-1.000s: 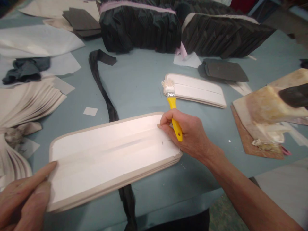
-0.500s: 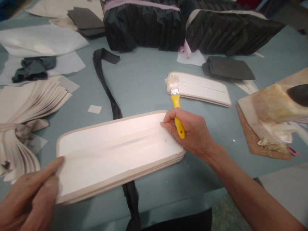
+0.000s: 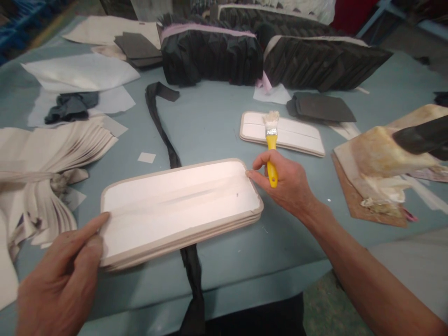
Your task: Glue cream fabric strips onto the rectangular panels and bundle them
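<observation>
The table [image 3: 210, 126], blue-grey, carries everything. Landmark: the white panel stack [image 3: 182, 205], long rounded boards w/ beige edging, lying just in front of the person. Its long axis runs left-right, far end tilted slightly away to the right.

Left hand [image 3: 59, 275] sits at the stack's near-left end, index finger and thumb stretched along that short edge, touching it; fingers extended, not closed round anything. Right hand [image 3: 283, 184] sits at the opposite, right end: fingertips press the stack's far-right corner while the rest of the hand is curled on the yellow brush [image 3: 270, 154]. So one hand per end, stack between them.

Brush handle points away from the stack, bristles up over a smaller white panel [image 3: 283, 133] beyond it. A black strap [image 3: 164, 130] runs under the stack, front to back. Right of it, a glue-crusted block [image 3: 381, 158]. Left of it, fanned beige sheets [image 3: 52, 149].
</observation>
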`<state>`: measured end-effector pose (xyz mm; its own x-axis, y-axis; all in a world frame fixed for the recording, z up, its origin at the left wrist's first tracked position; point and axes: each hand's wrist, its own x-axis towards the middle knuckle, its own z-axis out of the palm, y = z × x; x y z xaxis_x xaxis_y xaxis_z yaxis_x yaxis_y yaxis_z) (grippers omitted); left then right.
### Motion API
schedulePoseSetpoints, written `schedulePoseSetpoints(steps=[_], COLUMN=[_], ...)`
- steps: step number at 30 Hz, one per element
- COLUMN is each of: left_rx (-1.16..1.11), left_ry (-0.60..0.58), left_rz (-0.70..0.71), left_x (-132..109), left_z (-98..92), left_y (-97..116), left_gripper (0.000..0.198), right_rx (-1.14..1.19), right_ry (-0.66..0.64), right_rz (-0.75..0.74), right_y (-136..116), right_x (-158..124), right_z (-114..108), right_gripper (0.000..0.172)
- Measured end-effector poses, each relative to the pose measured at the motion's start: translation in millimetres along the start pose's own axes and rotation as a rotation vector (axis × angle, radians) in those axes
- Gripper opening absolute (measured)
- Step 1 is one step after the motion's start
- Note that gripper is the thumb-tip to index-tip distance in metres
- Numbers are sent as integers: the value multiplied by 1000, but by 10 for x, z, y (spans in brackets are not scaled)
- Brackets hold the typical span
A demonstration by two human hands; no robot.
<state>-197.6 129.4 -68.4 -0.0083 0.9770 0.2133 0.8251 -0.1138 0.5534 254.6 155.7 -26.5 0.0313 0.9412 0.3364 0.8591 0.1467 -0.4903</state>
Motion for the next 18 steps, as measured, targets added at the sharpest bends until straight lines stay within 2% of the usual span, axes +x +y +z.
schedulePoseSetpoints(steps=[4, 7, 11, 15, 18], left_rx=[1, -8, -13, -13, -7], left_ry=[4, 29, 46, 58, 60], left_rz=[44, 1, -75, -110, -122], left_x=[-29, -34, -25, -23, -35], left_z=[10, 11, 8, 2, -1], left_y=[100, 313, 561, 605, 592], left_gripper=[45, 47, 49, 52, 51], right_rx=[8, 0, -10, -6, 26], right_ry=[-44, -63, -12, 49, -46], right_rz=[31, 40, 13, -20, -29], right_y=[-88, -80, -58, -180, -317], right_x=[-62, -87, -128, -158, -157], right_z=[-19, -18, -45, -85, -139], right_gripper=[15, 17, 14, 13, 14])
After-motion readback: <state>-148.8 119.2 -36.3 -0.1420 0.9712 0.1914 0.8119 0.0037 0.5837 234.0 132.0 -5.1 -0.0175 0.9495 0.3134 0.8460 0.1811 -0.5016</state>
